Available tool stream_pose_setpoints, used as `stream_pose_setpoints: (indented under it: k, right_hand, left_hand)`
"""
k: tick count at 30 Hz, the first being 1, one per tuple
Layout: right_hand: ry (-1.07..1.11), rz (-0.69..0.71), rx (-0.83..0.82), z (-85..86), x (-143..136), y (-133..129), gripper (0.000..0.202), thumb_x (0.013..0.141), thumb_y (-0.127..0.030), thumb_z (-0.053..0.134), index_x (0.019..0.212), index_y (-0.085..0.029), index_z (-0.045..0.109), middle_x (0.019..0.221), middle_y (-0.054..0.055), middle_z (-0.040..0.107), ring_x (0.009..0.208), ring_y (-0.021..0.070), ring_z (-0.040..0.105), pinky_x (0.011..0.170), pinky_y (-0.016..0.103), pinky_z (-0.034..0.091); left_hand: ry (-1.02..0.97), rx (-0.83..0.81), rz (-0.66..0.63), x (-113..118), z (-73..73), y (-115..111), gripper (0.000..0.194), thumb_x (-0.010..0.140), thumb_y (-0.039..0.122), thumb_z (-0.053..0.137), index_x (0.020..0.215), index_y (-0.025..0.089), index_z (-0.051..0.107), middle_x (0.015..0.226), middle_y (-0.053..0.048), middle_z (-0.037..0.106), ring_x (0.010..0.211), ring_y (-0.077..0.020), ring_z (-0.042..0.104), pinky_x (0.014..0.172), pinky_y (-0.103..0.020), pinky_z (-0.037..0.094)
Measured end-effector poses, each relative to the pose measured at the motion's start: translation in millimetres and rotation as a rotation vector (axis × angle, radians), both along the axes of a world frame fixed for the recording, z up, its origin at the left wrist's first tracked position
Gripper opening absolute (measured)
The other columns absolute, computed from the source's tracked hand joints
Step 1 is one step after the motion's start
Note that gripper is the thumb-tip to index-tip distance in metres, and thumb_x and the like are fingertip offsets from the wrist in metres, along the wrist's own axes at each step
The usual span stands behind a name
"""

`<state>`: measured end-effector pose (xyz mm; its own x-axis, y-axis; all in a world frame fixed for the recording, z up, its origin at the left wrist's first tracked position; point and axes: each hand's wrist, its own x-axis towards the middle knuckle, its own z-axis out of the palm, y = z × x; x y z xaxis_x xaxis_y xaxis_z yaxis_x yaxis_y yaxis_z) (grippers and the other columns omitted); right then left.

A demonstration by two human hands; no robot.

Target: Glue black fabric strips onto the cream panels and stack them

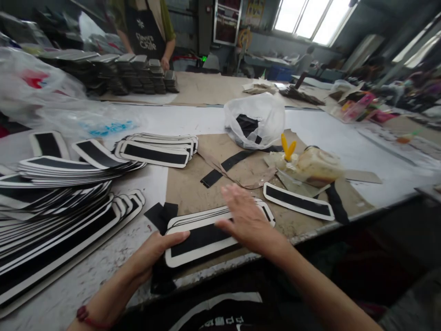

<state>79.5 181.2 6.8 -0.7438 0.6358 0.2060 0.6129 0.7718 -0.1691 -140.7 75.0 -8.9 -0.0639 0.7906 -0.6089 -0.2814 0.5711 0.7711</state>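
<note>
A long rounded panel, white at the border with a black strip along its middle, lies on top of a few similar panels at the table's front edge. My left hand grips its left end, thumb on top and the other fingers hidden beneath. Slightly blurred, my right hand lies over the right part of the panel with fingers stretched out; whether it presses down cannot be told. Small black strip pieces are just behind my left hand. One separate panel rests to the right.
Large piles of similar panels fill the left side. Behind the work stand a white plastic bag with black pieces and a stained glue container with a yellow-handled tool. A person in an apron stands across the table near stacked pieces.
</note>
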Motion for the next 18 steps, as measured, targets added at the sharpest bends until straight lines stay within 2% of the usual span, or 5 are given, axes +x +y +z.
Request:
stream_pose_setpoints:
  k: [3,5,9,14,18]
  right_hand:
    - [-0.028,0.192,-0.068,-10.1,-38,-22,0.088,0.082,-0.071,0.033,0.142,-0.007,0.029,0.146,0.017,0.028,0.138,0.0286,0.017,0.114,0.045,0.013]
    - [-0.039,0.236,-0.104,-19.8,-46,-25,0.093,0.079,-0.074,0.033,0.143,-0.007,0.026,0.147,0.017,0.027,0.138,0.0282,0.015,0.115,0.045,0.011]
    - [-0.049,0.224,-0.108,-30.0,-39,-20,0.091,0.080,-0.073,0.033,0.144,-0.010,0.023,0.148,0.017,0.022,0.139,0.0289,0.012,0.114,0.049,0.009]
    - [-0.066,0.237,-0.043,-26.4,-26,-14,0.089,0.079,-0.072,0.037,0.143,-0.011,0.027,0.148,0.018,0.025,0.138,0.0297,0.013,0.113,0.051,0.009]
    - [-0.092,0.142,0.047,-22.3,-9,1,0.069,0.090,-0.056,0.036,0.141,-0.011,0.031,0.145,0.018,0.030,0.137,0.0307,0.020,0.111,0.052,0.014]
  left_hand:
    - [0.016,-0.012,0.004,-1,-1.1,1,0.046,0.073,0.033,0.070,0.115,0.016,0.060,0.107,-0.008,0.069,0.101,-0.0279,0.063,0.086,-0.035,0.053]
    - [0.000,-0.027,-0.016,-2,-3.3,1,0.049,0.073,0.035,0.070,0.117,0.017,0.059,0.106,-0.007,0.069,0.099,-0.0282,0.063,0.083,-0.035,0.054]
    - [-0.016,-0.018,0.002,-2,-3.6,4,0.052,0.072,0.033,0.071,0.120,0.018,0.057,0.107,-0.006,0.069,0.098,-0.0272,0.064,0.084,-0.034,0.053]
    - [-0.036,0.015,-0.003,-1,-1.1,2,0.055,0.070,0.034,0.073,0.118,0.014,0.058,0.104,-0.009,0.070,0.096,-0.0280,0.065,0.086,-0.036,0.052]
    - [-0.029,0.067,0.003,-4,-4.5,-1,0.052,0.067,0.039,0.074,0.110,0.012,0.063,0.105,-0.012,0.069,0.098,-0.0297,0.063,0.088,-0.038,0.051]
